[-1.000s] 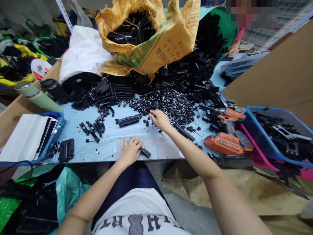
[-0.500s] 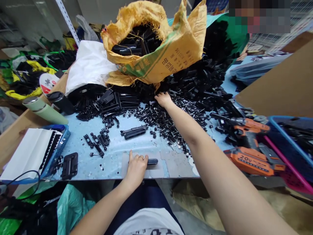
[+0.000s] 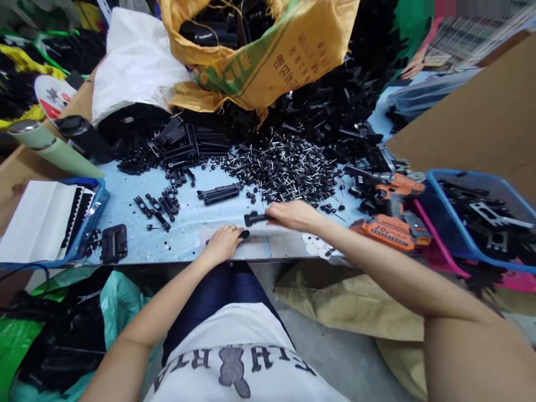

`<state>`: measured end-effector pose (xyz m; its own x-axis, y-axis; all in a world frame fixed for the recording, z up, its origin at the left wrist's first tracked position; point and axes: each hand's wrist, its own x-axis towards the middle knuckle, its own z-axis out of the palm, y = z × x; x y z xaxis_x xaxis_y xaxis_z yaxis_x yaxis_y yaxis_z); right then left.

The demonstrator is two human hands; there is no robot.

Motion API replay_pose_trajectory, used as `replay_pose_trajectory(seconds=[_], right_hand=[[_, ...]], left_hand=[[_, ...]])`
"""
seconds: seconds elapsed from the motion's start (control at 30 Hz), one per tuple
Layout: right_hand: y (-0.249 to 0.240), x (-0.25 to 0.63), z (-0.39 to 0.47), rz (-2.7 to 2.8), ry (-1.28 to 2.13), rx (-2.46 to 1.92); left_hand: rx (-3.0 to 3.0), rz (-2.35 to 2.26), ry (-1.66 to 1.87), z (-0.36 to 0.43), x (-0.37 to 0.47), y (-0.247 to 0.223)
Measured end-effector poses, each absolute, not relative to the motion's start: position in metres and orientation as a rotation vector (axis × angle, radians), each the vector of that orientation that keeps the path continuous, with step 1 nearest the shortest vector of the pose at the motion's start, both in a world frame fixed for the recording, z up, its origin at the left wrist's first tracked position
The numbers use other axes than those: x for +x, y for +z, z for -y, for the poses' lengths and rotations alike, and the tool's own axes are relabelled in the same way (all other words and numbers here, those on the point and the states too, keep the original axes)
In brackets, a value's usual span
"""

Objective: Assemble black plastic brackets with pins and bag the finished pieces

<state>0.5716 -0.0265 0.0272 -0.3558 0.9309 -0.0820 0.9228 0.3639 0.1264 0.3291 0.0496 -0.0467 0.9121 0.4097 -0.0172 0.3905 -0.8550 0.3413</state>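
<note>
My left hand point(image 3: 224, 243) is closed on a dark bar point(image 3: 243, 235) at the table's front edge, and the bar's rounded end sticks out on the right. Just right of it, my right hand point(image 3: 288, 215) pinches a black plastic part point(image 3: 256, 218) that points left, held over the front of the blue table. Beyond both hands lies a heap of small black-headed screws point(image 3: 288, 167). A longer black assembly point(image 3: 220, 193) rests on the table behind my left hand.
An orange drill point(image 3: 387, 223) lies at the right, beside a blue basket point(image 3: 473, 245) of black parts. A yellow sack point(image 3: 293, 61) stands behind the heap. Bottles point(image 3: 62, 153) and a paper-filled basket point(image 3: 98, 209) are at left. Another person's hand point(image 3: 412, 68) shows at the upper right.
My right hand has come back from the far side of the screw heap towards my left hand, now with a black part. The view has tilted downward.
</note>
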Motion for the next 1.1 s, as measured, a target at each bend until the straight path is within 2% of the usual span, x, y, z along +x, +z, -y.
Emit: replay_pose_trajectory(seconds=[0.13, 0.23, 0.47, 0.63, 0.87, 1.0, 1.1], right_hand=[[-0.023, 0.537, 0.077, -2.472, -0.085, 1.689], [-0.041, 0.527, 0.085, -2.413, -0.125, 1.764], [-0.037, 0.509, 0.09, -2.306, -0.127, 1.937], [-0.026, 0.495, 0.09, -2.255, -0.043, 2.058], [-0.019, 0.505, 0.082, -2.372, 0.011, 1.979], [-0.031, 0.522, 0.084, -2.344, -0.062, 2.036], [-0.034, 0.534, 0.073, -2.151, 0.002, 2.283]], left_hand=[[2.715, -0.528, 0.035, -0.053, 0.333, -0.045], [2.722, -0.525, 0.019, -0.047, 0.335, -0.043], [2.745, -0.496, 0.054, -0.041, 0.336, -0.046], [2.725, -0.482, 0.247, -0.041, 0.329, -0.054], [2.681, -0.526, 0.35, -0.038, 0.326, -0.058], [2.594, -0.433, 0.315, -0.053, 0.355, -0.053], [2.527, -0.682, 0.392, -0.076, 0.4, -0.047]])
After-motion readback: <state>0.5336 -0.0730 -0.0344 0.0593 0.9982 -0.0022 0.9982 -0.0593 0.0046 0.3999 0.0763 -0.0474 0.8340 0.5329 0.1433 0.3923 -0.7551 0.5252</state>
